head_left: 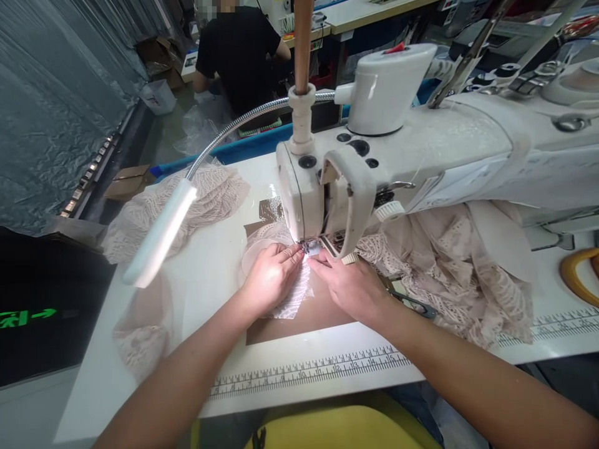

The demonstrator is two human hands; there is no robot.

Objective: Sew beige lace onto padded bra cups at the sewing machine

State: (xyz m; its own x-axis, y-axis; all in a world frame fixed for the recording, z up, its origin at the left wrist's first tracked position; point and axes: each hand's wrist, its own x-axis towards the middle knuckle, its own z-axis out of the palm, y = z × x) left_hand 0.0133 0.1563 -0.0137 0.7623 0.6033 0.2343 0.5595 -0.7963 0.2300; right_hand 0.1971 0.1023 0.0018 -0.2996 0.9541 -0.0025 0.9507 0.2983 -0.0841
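Under the head of a white sewing machine (299, 187), a strip of pale lace fabric (294, 298) lies at the presser foot (311, 247). My left hand (274, 274) is closed on the lace just left of the foot, its fingertips close to the needle area. On the other side, my right hand (353, 287) has its fingers drawn together at the fabric's edge, with the index finger pointing toward the foot. The exact grip of the right fingertips is partly hidden. Beneath the lace is a brown plate (318, 315).
A lace bundle (215, 187) lies at the left, another lace heap (449, 268) at the right. A lit lamp (161, 237) hangs on a bendable arm over the table. Thread snips (414, 304) lie by my right forearm. A printed ruler (304, 374) runs along the front edge. A person (238, 56) sits beyond.
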